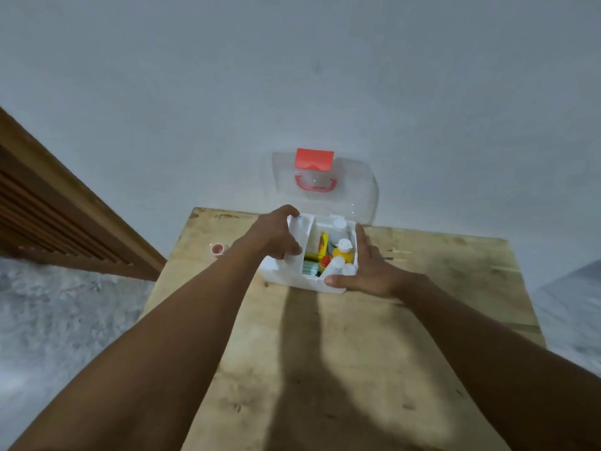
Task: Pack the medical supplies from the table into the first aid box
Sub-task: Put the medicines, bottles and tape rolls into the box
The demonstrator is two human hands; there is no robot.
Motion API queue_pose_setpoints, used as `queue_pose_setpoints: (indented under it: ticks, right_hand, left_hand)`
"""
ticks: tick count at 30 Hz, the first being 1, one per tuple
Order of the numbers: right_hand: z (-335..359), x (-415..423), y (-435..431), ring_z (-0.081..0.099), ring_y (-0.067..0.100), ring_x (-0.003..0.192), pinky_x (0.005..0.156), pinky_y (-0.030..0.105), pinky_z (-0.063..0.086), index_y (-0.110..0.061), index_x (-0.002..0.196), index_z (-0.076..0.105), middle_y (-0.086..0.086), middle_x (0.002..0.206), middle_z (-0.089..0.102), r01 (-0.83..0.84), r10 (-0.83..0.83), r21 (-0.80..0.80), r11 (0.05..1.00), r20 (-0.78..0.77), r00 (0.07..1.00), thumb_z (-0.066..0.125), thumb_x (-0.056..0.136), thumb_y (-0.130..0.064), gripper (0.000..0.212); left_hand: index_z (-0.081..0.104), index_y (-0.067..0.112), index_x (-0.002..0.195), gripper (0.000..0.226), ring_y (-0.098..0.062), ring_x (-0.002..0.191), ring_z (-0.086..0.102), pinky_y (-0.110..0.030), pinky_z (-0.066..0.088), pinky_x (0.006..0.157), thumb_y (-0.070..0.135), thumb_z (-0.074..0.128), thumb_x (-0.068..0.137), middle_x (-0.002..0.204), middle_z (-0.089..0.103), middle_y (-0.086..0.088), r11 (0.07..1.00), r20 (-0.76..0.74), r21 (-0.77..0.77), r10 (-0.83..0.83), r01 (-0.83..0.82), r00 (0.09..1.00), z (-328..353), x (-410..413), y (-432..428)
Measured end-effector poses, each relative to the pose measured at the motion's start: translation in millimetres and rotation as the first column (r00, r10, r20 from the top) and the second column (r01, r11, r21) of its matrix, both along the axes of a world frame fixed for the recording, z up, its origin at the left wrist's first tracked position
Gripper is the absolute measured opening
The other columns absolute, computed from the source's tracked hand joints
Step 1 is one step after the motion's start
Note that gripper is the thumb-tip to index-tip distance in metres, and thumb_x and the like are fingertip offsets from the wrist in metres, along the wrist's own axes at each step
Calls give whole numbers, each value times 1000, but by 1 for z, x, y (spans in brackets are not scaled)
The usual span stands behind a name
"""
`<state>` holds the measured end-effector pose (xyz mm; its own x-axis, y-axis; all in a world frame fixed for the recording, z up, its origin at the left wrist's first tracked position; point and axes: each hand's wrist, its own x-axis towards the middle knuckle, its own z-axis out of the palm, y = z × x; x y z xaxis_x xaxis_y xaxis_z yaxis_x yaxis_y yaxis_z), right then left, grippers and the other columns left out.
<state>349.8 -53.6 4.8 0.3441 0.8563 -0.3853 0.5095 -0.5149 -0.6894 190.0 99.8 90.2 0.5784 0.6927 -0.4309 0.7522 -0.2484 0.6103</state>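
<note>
While the left hand (276, 237) grips a white tray (297, 237) over the box (309, 283), the right hand (367, 271) lies open against its side; bottles (343, 250) stand inside, lid (325, 187) raised, on the tabletop (325, 353).

A white plastic first aid box (331, 288) sits open on the wooden bench (325, 353), its clear lid (354, 190) with red handle upright. Bottles (344, 250) and yellow packets (322, 244) fill its right side.
</note>
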Motion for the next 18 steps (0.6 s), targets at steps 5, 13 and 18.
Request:
queue_pose_setpoints:
  ticks: [5,13,18]
  right_hand:
    - [-9,5,3,21,22,148,113,53,32,-50,146,-18,-9,161,13,4,-4,17,1000,-33,999,78,44,-81,144]
    - [7,8,0,6,22,150,116,39,19,-35,147,-29,-5,163,0,-80,77,-59,995,-49,996,81,70,-54,135]
    - [9,6,4,17,20,147,115,38,26,-35,146,-30,-8,161,12,-82,77,-51,995,-95,993,82,68,-54,138]
  left_hand:
    - [47,25,135,72,-25,65,65,-31,60,62,8,78,73,101,56,-10,997,-68,-41,-68,65,995,-16,8,5]
    - [47,23,141,78,-28,91,69,-37,60,79,12,82,71,119,57,-9,998,-31,-2,-70,70,997,-29,5,5]
    - [43,25,146,88,-25,96,68,-39,59,85,17,86,70,137,53,-7,998,-5,18,-62,62,998,-33,0,3]
